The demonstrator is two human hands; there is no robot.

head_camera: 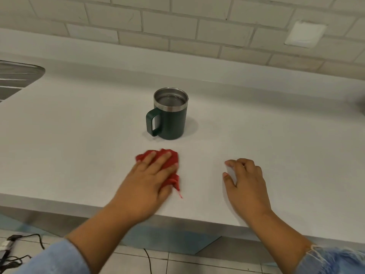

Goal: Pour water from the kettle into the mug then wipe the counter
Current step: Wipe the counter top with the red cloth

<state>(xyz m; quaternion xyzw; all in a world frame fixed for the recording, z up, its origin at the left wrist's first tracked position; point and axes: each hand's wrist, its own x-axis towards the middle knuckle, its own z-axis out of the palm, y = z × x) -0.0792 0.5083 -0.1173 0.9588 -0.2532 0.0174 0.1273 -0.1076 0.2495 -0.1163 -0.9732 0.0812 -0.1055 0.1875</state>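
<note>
L hand palm down, fingers straight, R hand fingers loosely curled

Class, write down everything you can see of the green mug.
The mug is dark green with a bare steel rim and steel inside; it looks like insulated metal. Its squared loop handle points left. Lidless and upright, it stands on the white counter and holds what looks like water. Nothing else touches it; the red cloth under the left hand lies apart, nearer the front edge.

No lettering can be read on the mug or anywhere else.
</note>
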